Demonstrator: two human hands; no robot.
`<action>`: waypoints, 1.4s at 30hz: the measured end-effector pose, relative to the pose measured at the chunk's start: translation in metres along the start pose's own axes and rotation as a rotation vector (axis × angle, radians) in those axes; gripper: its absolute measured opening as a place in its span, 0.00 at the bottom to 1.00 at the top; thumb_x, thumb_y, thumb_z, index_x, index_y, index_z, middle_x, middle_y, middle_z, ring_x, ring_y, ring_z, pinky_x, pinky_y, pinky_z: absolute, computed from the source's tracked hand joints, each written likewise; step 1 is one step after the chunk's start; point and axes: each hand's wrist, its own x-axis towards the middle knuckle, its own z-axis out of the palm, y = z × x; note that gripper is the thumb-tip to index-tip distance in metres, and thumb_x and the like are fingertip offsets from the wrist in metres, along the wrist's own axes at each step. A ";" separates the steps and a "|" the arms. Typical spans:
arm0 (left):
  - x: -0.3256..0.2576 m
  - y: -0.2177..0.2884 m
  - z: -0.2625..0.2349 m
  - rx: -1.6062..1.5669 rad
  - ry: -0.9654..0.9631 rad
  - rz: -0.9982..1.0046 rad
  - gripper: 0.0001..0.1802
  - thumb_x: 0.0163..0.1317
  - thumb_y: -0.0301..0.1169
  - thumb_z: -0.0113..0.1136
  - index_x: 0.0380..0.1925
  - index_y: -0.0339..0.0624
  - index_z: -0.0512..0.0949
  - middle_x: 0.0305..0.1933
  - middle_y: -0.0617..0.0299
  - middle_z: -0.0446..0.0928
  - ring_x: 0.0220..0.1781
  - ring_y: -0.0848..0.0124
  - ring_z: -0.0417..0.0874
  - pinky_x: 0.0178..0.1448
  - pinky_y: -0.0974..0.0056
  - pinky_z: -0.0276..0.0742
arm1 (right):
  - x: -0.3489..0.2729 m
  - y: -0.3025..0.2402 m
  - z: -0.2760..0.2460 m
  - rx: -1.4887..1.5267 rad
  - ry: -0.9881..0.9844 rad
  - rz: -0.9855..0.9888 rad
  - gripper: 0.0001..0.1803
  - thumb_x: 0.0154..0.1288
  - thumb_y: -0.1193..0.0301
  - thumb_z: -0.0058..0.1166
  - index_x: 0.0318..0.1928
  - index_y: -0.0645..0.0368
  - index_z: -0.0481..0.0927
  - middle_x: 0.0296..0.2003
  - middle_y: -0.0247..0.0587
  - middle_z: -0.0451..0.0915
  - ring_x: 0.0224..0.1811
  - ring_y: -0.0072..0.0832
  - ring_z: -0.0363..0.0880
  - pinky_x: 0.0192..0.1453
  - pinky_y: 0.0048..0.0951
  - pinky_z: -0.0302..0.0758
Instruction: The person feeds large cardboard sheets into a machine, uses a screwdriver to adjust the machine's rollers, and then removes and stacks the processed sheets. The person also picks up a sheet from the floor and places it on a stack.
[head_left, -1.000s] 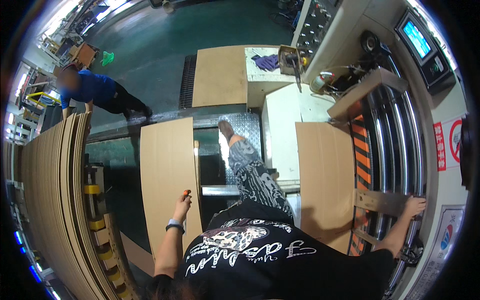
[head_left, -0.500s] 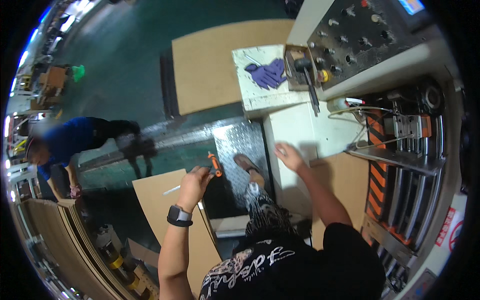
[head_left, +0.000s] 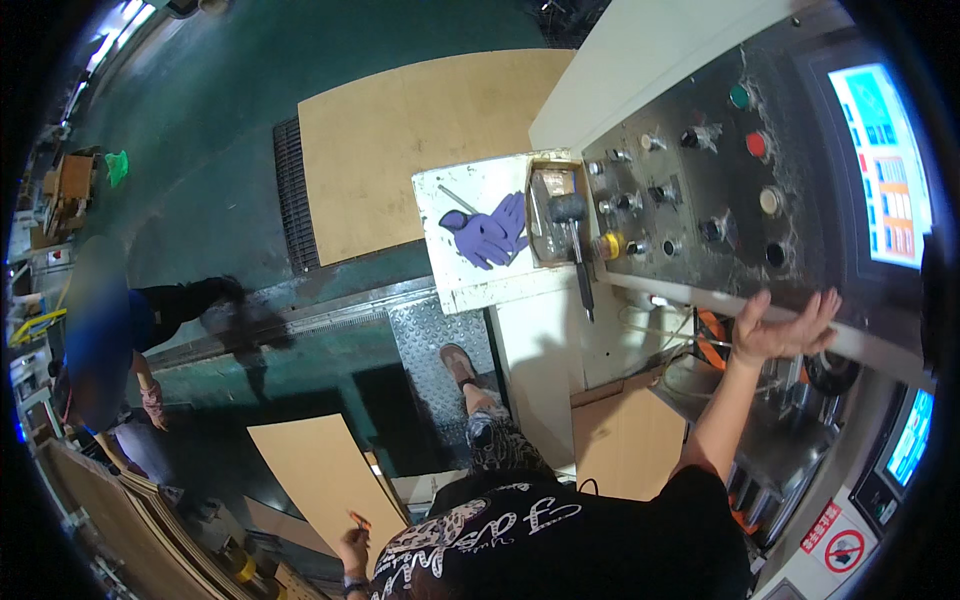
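Observation:
Low in the view, my left hand (head_left: 354, 550) is closed around a small orange hand tool (head_left: 360, 521), whose exact kind I cannot make out. It is held over a flat cardboard sheet (head_left: 305, 465). My right hand (head_left: 785, 328) is raised at the lower edge of the control panel (head_left: 670, 130). Its fingers are spread and it holds nothing; whether it touches the panel edge I cannot tell. Knobs and buttons stud the panel, and a lit screen (head_left: 880, 165) sits at its right side.
Purple gloves (head_left: 482, 238) lie on a white stand beside an open box (head_left: 545, 250) with a black mallet (head_left: 572, 225) across it. Another large cardboard sheet (head_left: 420, 140) lies beyond. A blue-clad person (head_left: 110, 335) leans over stacked boards at left. Metal rollers stand at right.
My left hand has drawn back toward my body with the orange tool. My right hand has risen to the right, up to the control panel. My view has shifted toward the panel.

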 end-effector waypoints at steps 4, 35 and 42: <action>0.006 0.052 0.025 -0.355 0.044 -0.025 0.16 0.60 0.36 0.57 0.23 0.33 0.75 0.18 0.62 0.71 0.19 0.77 0.71 0.22 0.70 0.68 | 0.002 0.000 -0.001 0.040 0.010 -0.109 0.30 0.59 0.54 0.47 0.54 0.63 0.64 0.52 0.54 0.70 0.59 0.45 0.65 0.67 0.43 0.43; 0.314 0.286 0.124 0.940 -0.302 0.541 0.16 0.54 0.40 0.50 0.31 0.39 0.79 0.32 0.49 0.79 0.37 0.54 0.80 0.44 0.54 0.74 | 0.016 -0.014 -0.009 0.003 -0.204 0.145 0.15 0.50 0.60 0.53 0.39 0.47 0.75 0.48 0.31 0.73 0.54 0.25 0.70 0.60 0.35 0.49; 0.331 0.400 0.124 1.022 -0.442 0.724 0.20 0.54 0.44 0.54 0.18 0.38 0.79 0.20 0.56 0.78 0.28 0.65 0.79 0.38 0.61 0.72 | 0.000 -0.004 -0.040 -0.020 -0.313 0.300 0.19 0.38 0.67 0.63 0.36 0.56 0.77 0.44 0.39 0.74 0.51 0.34 0.71 0.53 0.38 0.65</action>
